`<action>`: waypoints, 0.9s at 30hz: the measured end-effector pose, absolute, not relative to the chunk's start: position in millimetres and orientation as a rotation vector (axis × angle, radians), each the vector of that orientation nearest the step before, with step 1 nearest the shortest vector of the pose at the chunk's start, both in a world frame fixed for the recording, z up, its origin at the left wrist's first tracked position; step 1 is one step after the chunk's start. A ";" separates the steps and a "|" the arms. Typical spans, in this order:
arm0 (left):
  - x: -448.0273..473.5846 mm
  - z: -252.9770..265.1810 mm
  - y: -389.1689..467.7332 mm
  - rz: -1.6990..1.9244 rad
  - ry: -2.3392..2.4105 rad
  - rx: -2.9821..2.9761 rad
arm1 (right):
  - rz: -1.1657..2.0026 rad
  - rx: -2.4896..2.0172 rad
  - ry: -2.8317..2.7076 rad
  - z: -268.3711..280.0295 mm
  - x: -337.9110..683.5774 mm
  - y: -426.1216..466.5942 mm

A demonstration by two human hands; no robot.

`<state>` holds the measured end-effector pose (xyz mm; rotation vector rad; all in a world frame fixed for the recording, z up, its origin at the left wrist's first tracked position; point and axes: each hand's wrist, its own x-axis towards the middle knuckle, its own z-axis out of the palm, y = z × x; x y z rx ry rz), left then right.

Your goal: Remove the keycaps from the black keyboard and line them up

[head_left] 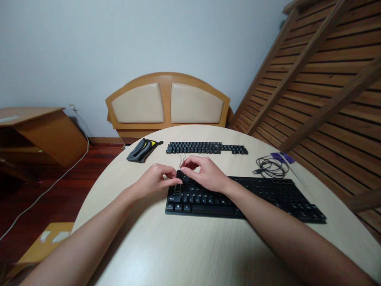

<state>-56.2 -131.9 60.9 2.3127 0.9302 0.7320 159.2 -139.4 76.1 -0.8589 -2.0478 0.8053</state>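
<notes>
The wire keycap puller (179, 174) stands upright over the left end of the black keyboard (232, 210), its dark middle between my hands. Its lower wires reach down to a wide key (175, 198) near the keyboard's left edge; whether they hook under that key I cannot tell. My left hand (156, 177) pinches the puller from the left, thumb and fingers closed. From the right, my right hand (205, 173) closes on its upper part, with thin wires poking up above the fingers. Many upper key positions on the keyboard show bare, without caps.
Loose keycaps (193, 147) lie in rows behind the keyboard. A grey, black and yellow pouch-like item (143, 151) rests at the back left. At right are a coiled USB cable (272, 167) and a purple item (275, 157). The round table's edge (98, 178) curves around.
</notes>
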 end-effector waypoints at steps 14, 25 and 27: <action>-54.1 53.7 -129.5 0.603 0.981 2.143 | 1.181 -0.848 -1.685 35.5 156.9 -134.3; -50.8 70.4 -133.2 0.433 1.084 2.475 | 1.063 -0.866 -1.714 36.7 153.1 -134.4; -49.9 76.3 -134.3 0.394 1.097 2.509 | 1.045 -0.860 -1.713 35.5 152.1 -134.4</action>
